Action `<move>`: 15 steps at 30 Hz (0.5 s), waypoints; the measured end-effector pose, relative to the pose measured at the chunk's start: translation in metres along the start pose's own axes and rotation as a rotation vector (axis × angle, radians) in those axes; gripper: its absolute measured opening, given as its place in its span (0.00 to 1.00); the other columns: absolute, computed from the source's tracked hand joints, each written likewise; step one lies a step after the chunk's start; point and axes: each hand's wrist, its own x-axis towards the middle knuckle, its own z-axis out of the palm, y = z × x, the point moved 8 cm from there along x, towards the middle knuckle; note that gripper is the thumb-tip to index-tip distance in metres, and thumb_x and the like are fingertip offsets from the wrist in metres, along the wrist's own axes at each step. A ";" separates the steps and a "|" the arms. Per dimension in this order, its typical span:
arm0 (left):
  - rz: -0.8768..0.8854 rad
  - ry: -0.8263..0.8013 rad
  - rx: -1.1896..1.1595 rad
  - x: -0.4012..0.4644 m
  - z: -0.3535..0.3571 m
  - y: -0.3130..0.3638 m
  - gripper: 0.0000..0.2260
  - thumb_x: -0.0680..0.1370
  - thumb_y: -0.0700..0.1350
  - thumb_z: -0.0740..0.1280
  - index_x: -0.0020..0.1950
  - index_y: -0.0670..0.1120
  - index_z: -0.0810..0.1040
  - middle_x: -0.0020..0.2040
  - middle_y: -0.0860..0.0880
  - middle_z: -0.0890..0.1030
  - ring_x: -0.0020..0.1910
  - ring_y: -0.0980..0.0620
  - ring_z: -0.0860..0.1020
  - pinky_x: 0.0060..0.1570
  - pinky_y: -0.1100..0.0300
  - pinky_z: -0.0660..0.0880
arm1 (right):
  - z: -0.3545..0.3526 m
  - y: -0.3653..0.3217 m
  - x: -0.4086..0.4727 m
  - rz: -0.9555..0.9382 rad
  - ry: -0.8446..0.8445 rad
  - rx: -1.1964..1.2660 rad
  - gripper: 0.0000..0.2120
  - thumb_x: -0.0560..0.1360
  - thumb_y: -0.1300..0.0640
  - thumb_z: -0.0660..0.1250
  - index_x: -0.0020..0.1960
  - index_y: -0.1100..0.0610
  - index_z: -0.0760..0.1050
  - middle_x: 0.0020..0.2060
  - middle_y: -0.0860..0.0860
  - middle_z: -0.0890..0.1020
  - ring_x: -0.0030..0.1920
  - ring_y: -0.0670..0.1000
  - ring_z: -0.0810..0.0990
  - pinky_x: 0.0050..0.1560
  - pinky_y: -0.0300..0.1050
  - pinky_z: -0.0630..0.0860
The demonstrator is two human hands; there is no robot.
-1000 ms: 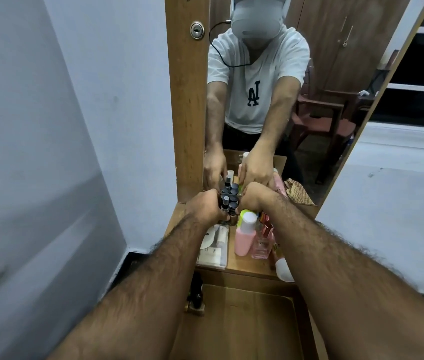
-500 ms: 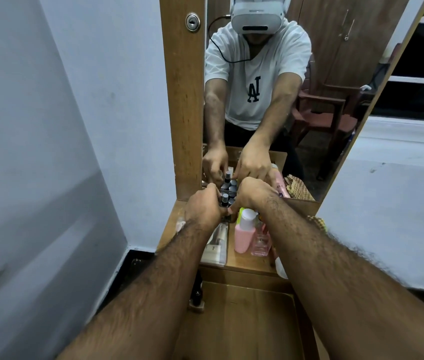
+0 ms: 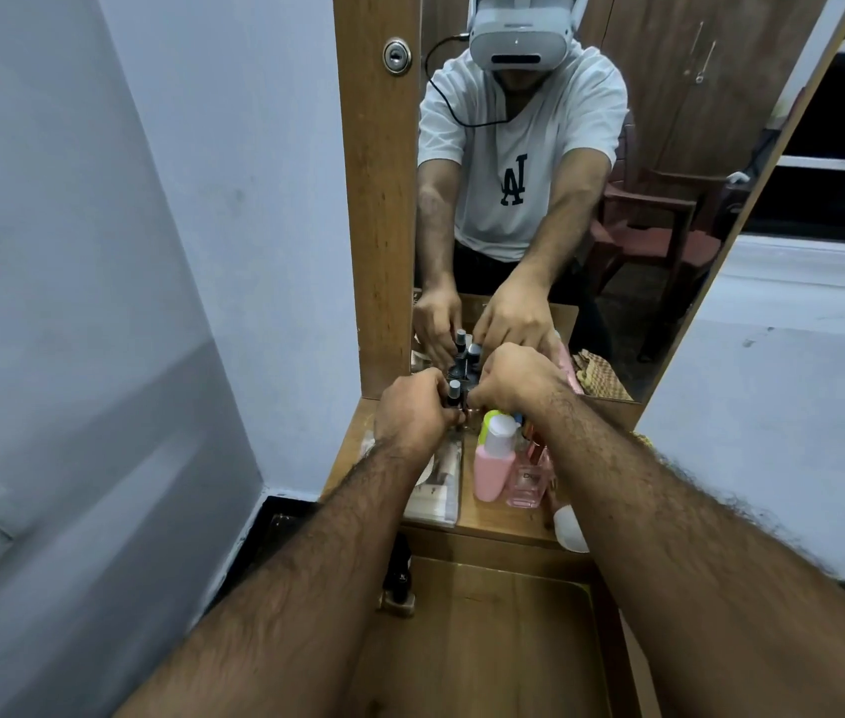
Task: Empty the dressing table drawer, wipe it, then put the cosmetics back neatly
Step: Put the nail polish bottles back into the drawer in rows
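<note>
— What are you holding?
— Your left hand and right hand both grip a cluster of small dark, grey-capped bottles on the tabletop by the mirror.

T-shirt — seen in the mirror: interlocked dark letters, reading "AL" reversed.
Clear pink bottle on the tabletop: a dark printed word — too blurred to read.
Dark bottle by the drawer: a small pale mark, unreadable.
</note>
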 end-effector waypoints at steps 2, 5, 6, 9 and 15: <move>0.004 0.003 -0.046 -0.002 -0.010 0.004 0.11 0.69 0.50 0.78 0.44 0.51 0.78 0.42 0.53 0.83 0.43 0.50 0.80 0.43 0.53 0.78 | -0.014 -0.002 -0.006 -0.018 0.042 0.042 0.09 0.64 0.49 0.73 0.38 0.53 0.80 0.36 0.49 0.82 0.41 0.52 0.82 0.47 0.48 0.81; 0.023 0.055 -0.102 -0.006 -0.034 0.013 0.11 0.69 0.49 0.78 0.43 0.49 0.78 0.40 0.54 0.82 0.41 0.51 0.80 0.44 0.52 0.79 | -0.040 -0.005 -0.018 -0.062 0.113 0.127 0.12 0.65 0.49 0.73 0.32 0.55 0.75 0.31 0.49 0.78 0.37 0.51 0.78 0.34 0.43 0.72; 0.035 0.077 -0.118 -0.010 -0.043 0.017 0.11 0.69 0.49 0.78 0.44 0.49 0.78 0.40 0.53 0.83 0.42 0.51 0.80 0.44 0.53 0.78 | -0.050 -0.007 -0.024 -0.085 0.144 0.159 0.13 0.65 0.49 0.73 0.30 0.55 0.72 0.29 0.49 0.76 0.35 0.51 0.77 0.34 0.43 0.70; 0.061 0.136 -0.176 -0.024 -0.067 0.026 0.10 0.70 0.49 0.77 0.46 0.50 0.78 0.42 0.54 0.84 0.43 0.52 0.81 0.43 0.56 0.77 | -0.078 -0.015 -0.049 -0.156 0.252 0.264 0.16 0.64 0.51 0.72 0.28 0.56 0.67 0.25 0.48 0.73 0.32 0.52 0.73 0.36 0.47 0.70; 0.065 0.207 -0.279 -0.079 -0.101 0.023 0.11 0.72 0.51 0.77 0.49 0.53 0.79 0.42 0.57 0.82 0.43 0.56 0.81 0.47 0.54 0.80 | -0.099 -0.019 -0.119 -0.257 0.367 0.443 0.13 0.61 0.50 0.72 0.34 0.60 0.75 0.28 0.49 0.78 0.33 0.49 0.76 0.42 0.53 0.79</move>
